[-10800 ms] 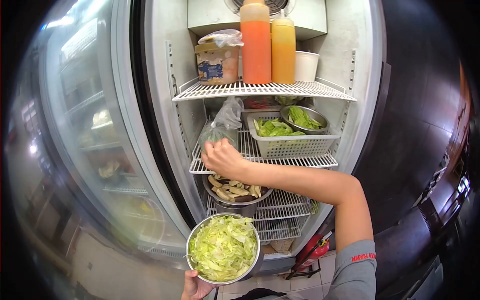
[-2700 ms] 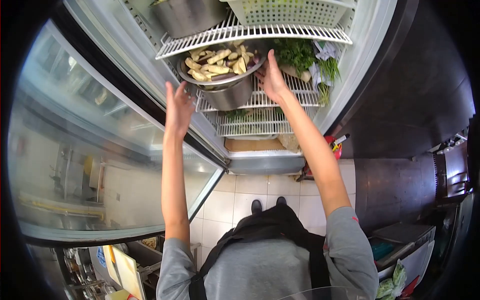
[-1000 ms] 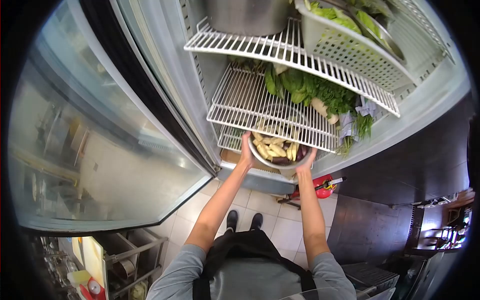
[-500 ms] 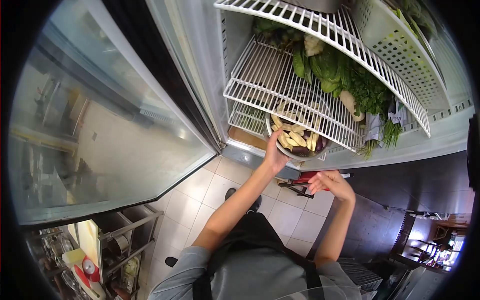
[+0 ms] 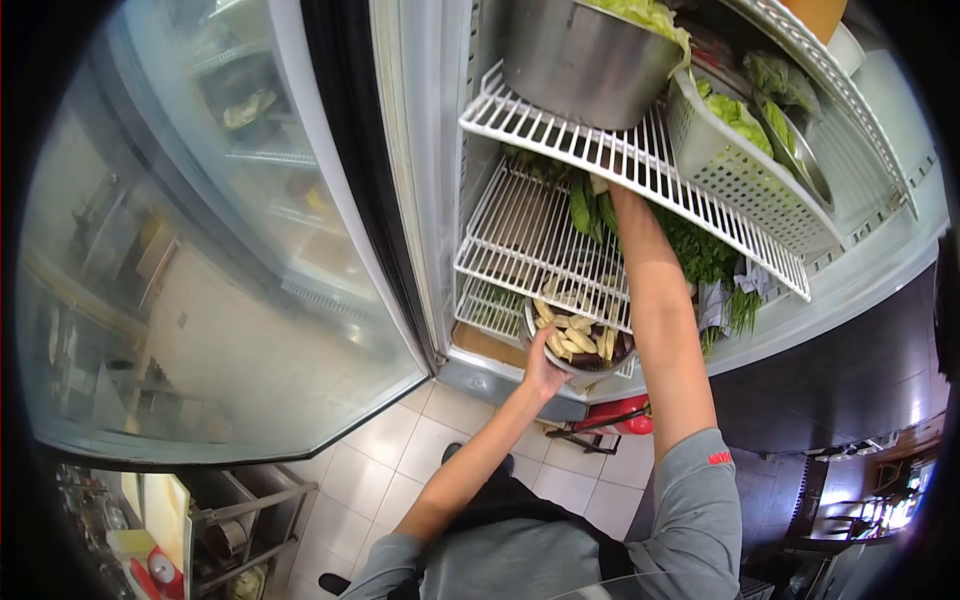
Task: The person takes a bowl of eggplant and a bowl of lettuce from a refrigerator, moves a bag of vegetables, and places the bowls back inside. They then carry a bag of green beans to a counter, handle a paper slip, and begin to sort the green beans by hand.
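My left hand [image 5: 545,372] grips the near left rim of a metal bowl [image 5: 582,372], its thumb over the edge. Pale peeled pieces [image 5: 572,338] and dark purple ones lie in the bowl, partly under a white wire shelf [image 5: 540,258]. My right arm reaches into the fridge below the upper wire shelf [image 5: 640,160], among the leafy greens [image 5: 700,245]. My right hand is hidden there behind the shelf, so its fingers and anything it holds cannot be seen.
A large steel pot [image 5: 590,70] and a white perforated basket [image 5: 740,150] of lettuce stand on the upper shelf. The glass door [image 5: 220,300] hangs open at left. A red fire extinguisher [image 5: 620,415] is below the fridge edge, and a metal rack [image 5: 245,520] at lower left.
My right hand has gone from outside the fridge to deep between the shelves. My left hand still holds the bowl. The view has tilted up, showing the pot and more of the upper shelf.
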A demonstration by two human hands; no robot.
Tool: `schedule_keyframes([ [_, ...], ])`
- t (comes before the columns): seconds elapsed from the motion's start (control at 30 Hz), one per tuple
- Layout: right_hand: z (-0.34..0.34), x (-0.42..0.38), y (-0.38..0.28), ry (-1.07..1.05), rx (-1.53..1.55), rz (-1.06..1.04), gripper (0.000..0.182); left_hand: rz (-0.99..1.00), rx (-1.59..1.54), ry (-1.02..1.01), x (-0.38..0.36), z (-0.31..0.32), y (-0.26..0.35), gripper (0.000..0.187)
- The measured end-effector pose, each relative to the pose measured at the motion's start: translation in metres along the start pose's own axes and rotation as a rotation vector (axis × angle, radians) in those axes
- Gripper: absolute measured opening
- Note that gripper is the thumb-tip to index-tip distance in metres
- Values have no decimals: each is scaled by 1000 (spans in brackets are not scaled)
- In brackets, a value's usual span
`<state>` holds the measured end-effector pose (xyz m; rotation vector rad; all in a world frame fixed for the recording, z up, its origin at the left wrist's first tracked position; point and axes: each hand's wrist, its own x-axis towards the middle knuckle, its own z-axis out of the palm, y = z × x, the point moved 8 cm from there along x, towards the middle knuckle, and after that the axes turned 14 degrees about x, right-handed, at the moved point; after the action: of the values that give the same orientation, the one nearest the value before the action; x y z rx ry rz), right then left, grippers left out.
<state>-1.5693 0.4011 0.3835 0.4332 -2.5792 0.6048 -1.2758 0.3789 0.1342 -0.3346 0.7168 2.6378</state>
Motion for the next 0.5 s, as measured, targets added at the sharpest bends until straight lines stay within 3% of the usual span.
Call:
schedule_keyframes([
  [0.23,-64,-52,-14,-28,37,-96,29,-25,12,-9,-4,5,4,68],
  [0.5,-69,-12,2,-29,37,-8,28,-33,-1,-19,-1,1,4,64],
])
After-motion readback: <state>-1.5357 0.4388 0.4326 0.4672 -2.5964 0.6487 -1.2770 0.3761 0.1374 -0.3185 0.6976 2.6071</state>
